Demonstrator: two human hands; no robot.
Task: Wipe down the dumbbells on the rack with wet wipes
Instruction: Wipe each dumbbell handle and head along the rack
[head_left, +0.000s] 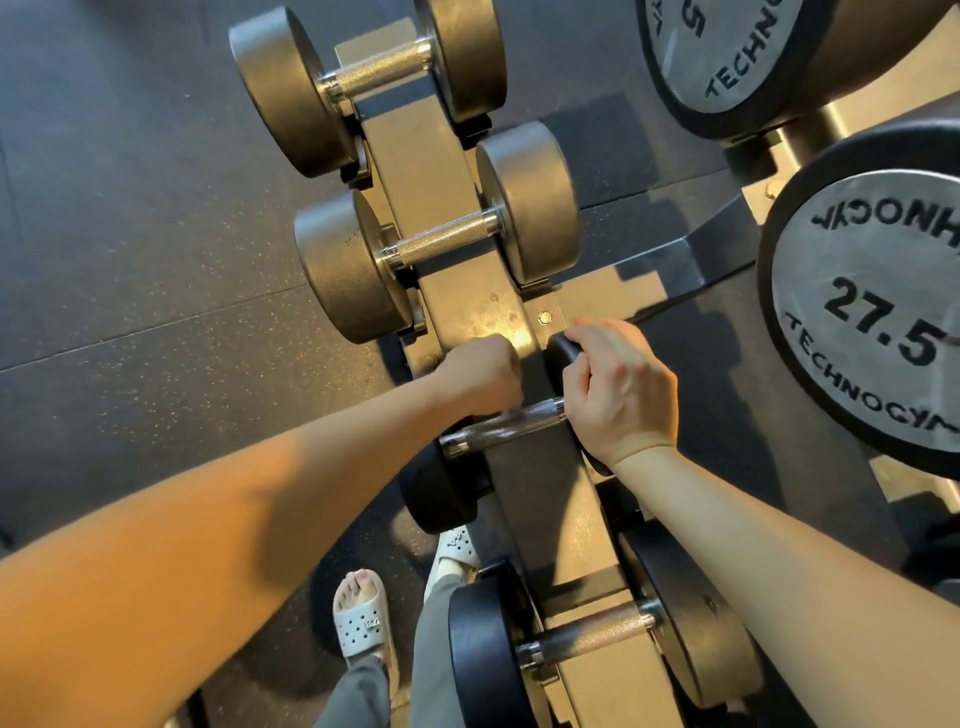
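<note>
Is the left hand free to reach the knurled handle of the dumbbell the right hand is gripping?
Probably yes: the left hand sits right over the knurled handle, whose bare stretch shows beside the right hand on the dumbbell head.

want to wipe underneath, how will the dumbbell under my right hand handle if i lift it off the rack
This dumbbell is probably heavy for its size, given thick solid-looking heads. The knurled handle should resist slipping. Off the rack, round heads may roll.
</note>
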